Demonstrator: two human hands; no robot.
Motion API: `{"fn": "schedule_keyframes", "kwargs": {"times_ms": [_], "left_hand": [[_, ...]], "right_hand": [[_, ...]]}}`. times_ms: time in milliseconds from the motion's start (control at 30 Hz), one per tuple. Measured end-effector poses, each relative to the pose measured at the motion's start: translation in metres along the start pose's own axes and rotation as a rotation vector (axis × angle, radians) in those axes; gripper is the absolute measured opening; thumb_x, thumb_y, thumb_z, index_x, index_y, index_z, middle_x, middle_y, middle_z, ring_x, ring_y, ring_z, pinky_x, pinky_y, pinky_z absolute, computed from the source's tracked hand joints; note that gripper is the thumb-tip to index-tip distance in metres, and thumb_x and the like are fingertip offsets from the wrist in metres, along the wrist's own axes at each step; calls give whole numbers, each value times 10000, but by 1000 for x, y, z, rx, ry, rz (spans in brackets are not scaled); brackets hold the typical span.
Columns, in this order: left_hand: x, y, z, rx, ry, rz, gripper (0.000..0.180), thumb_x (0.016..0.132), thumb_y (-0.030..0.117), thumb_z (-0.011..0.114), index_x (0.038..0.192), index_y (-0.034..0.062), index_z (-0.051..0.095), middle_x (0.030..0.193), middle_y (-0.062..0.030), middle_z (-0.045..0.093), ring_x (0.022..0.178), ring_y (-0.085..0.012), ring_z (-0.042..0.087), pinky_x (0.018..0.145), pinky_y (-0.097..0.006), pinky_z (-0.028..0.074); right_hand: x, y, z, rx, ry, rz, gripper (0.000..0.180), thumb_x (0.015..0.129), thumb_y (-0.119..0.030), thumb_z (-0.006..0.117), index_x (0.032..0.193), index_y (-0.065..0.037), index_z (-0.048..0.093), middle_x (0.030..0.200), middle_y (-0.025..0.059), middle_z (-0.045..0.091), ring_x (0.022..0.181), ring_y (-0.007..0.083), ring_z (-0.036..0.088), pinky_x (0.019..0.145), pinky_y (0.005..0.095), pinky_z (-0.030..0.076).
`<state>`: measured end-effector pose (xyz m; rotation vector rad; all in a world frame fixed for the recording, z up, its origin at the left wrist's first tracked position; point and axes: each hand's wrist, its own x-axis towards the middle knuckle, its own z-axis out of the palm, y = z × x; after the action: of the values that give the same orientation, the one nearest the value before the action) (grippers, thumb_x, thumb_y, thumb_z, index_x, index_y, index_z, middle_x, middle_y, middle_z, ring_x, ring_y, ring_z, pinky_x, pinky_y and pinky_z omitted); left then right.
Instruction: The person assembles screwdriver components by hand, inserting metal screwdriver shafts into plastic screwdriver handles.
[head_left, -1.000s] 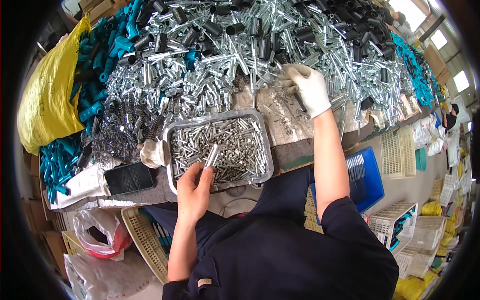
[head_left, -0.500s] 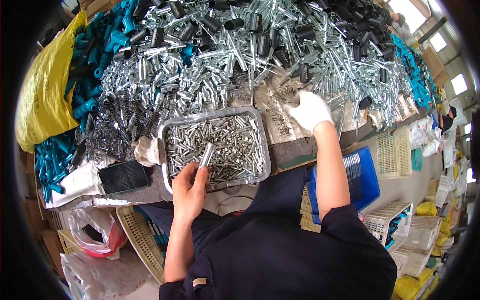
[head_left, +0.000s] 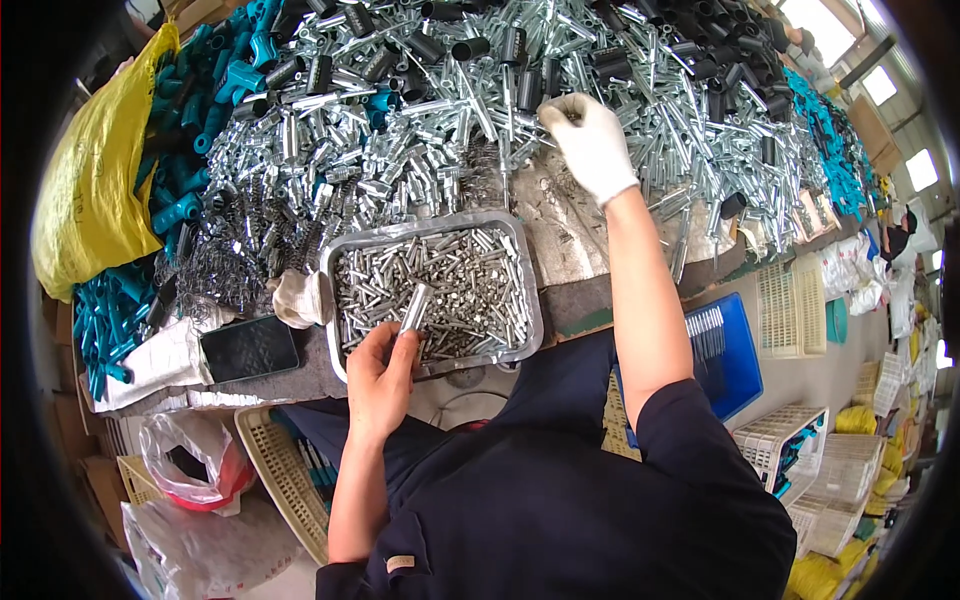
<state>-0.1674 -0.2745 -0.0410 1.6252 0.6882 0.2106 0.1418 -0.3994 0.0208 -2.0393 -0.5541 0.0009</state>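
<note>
My bare left hand (head_left: 378, 385) pinches a short shiny metal sleeve (head_left: 416, 308), held upright and tilted over the near part of a clear plastic tray (head_left: 430, 229). Small metal pins (head_left: 465, 285) fill that tray. My right hand (head_left: 595, 155), in a white glove, reaches into the far pile of silvery metal rods (head_left: 640, 120). Its fingers are curled together beside a black sleeve (head_left: 530, 90); what they hold, if anything, is hidden. Dark wire springs (head_left: 225, 255) lie heaped left of the tray.
Teal plastic handles (head_left: 205, 125) and a yellow sack (head_left: 100, 190) are at the left. A dark phone (head_left: 250, 350) and a crumpled white glove (head_left: 299, 298) lie near the table's front edge. Below the right side stands a blue bin (head_left: 735, 350), with cream crates (head_left: 790, 305) beyond.
My gloved right hand has moved forward and left, from the bare cloth onto the rods, and its fingers have curled in. My left hand stays put with the metal sleeve.
</note>
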Motion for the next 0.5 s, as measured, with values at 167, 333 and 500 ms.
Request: {"fn": "schedule_keyframes", "kwargs": {"times_ms": [167,333,500], "left_hand": [[1,-2,-1,-23,-3,12,257,970,228,549,878,-3,612,618,15,535,503,-37,460,463,-217,357],[13,9,3,-128,21,19,248,972,239,554,907,7,614,687,-14,601,443,-26,425,402,-196,309],[42,49,20,-240,104,95,281,956,272,584,1024,1,604,931,-94,709,399,-19,377,353,-187,267]], "right_hand": [[8,8,7,130,-19,23,234,904,-242,625,903,-10,649,721,59,666,566,86,596,545,250,455],[-10,21,22,531,-115,68,224,936,-205,591,904,17,593,736,42,641,672,108,648,531,221,486],[-57,-9,28,764,-184,33,86,939,-63,544,931,20,524,969,126,652,730,143,653,629,246,556]]}}
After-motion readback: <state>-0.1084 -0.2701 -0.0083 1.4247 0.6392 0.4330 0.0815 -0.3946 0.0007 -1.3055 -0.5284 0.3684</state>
